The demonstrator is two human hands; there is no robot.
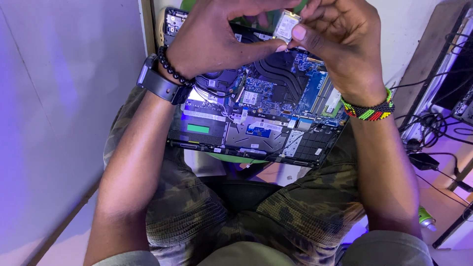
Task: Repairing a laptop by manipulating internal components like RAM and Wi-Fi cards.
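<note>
2 hands (276,34) pinch small card (286,25) between fingertips (298,33).

trousers (295,212): green camouflage | circuit board (276,88): blue | bracelet (369,111): red-green-yellow-black beads | watch (157,81): black

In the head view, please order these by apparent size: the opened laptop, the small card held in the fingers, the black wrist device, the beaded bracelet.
1. Opened laptop, clearly largest.
2. Beaded bracelet and black wrist device: they look alike, so unranked.
3. Small card, smallest, pinched between left hand and right hand.
</note>
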